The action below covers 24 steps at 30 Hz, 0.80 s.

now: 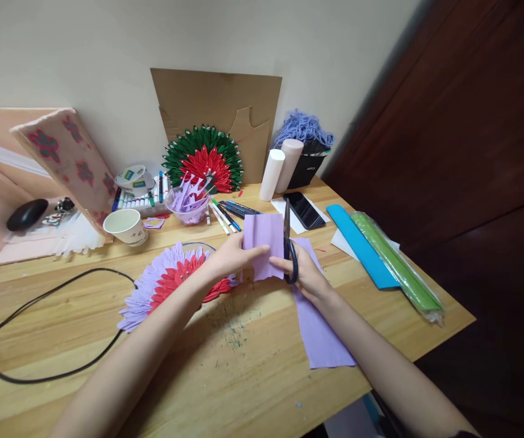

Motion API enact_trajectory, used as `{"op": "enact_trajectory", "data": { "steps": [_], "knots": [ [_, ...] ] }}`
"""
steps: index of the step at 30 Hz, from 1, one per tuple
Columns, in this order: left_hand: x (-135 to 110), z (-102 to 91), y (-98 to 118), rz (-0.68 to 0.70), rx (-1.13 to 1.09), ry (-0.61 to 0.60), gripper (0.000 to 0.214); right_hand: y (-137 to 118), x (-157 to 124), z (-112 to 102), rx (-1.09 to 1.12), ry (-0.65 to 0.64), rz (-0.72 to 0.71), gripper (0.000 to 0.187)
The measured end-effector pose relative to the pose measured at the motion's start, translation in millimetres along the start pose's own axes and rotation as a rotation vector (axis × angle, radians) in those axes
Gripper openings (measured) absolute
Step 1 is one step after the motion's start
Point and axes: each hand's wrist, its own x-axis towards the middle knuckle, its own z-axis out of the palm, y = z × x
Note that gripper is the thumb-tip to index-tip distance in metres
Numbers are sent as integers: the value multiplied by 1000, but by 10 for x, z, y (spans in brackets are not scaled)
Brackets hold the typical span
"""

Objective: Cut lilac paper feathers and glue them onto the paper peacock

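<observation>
A: Going from the left, what is lying before the hands?

B: A round white paper cup (127,230) is standing between nine and ten o'clock from the hands, on the pale wooden table (234,389). A petalled lilac-and-red fan (140,298) is lying between eight and nine, partly hidden behind the left arm (152,347).

A: And the left hand (237,254)?

B: It is pinching a rectangular purple sheet of crinkled paper (265,234) by its left side, the thumb lying across the front.

A: How is the sheet sitting against the blades?

B: Its longer axis is running twelve to six. The black-handled scissors (288,243) are standing at its three o'clock, pointing to twelve, nearly parallel to the right edge. I cannot tell whether they are touching it, or how far they are opening.

A: Which hand is nearer that edge?

B: The right hand (307,272). It is closing around the scissor handles, a fingertip reaching the sheet's lower right corner.

A: Beyond that?

B: A long purple paper strip (323,334) is stretching towards five; a flat bright-blue piece (364,246) and a plastic-wrapped green roll (396,264) are lying towards three.
</observation>
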Motion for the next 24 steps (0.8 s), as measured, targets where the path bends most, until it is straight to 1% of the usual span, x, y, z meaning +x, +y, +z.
{"op": "enact_trajectory", "data": {
  "steps": [2,3,5,6,7,9,11,14,16,18,20,24],
  "knots": [
    [-7,11,-22,5,20,-4,31,19,11,-2,-41,35,-21,43],
    [-6,11,-32,-4,48,21,31,31,20,-7,-61,73,-33,41],
    [5,-7,-44,-28,87,129,31,51,38,-22,-64,163,-62,37],
    [14,-24,-45,-30,74,197,31,56,44,-26,-39,187,-66,36],
    [24,-48,-42,-20,33,261,31,57,44,-25,1,181,-59,36],
    [43,-109,-24,19,-95,377,34,48,20,2,97,91,-7,39],
    [54,-183,1,81,-197,500,37,39,-40,63,150,-50,79,51],
    [53,-286,30,158,-234,665,39,60,-159,172,149,-284,198,73],
    [50,-329,32,194,-232,728,39,104,-220,222,118,-421,259,81],
    [50,-339,19,221,-225,752,38,156,-249,241,61,-493,285,83],
    [54,-317,-2,229,-219,744,39,196,-251,238,1,-518,275,84],
    [63,-214,-36,209,-218,660,39,202,-225,225,-53,-529,245,88]
  ]
}}
